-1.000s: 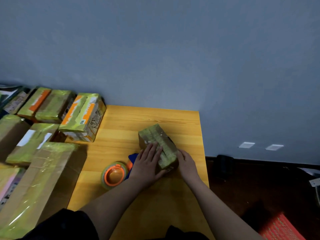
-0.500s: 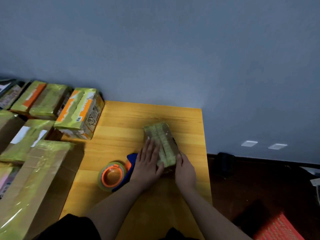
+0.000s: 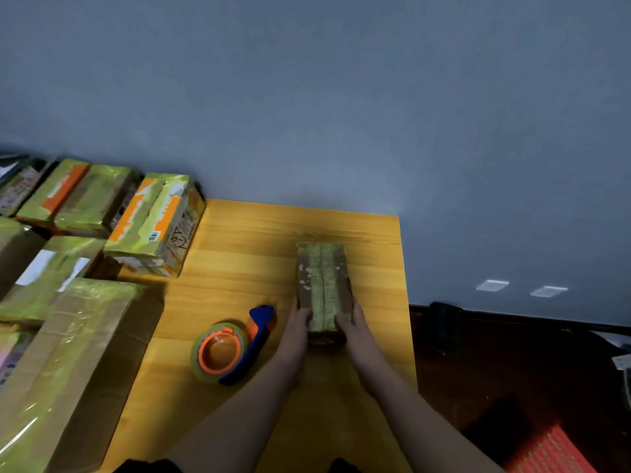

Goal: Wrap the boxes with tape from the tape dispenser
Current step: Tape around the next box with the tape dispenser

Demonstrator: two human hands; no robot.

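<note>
The small box is gripped at its near end on the table by left hand and right hand. Tape could be wrinkled if pressed unevenly.

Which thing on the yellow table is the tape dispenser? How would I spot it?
Find the yellow wooden table. The tape dispenser lies on it, just left of the small box that both hands hold. It alone is round, with an orange hub and a blue handle.
</note>
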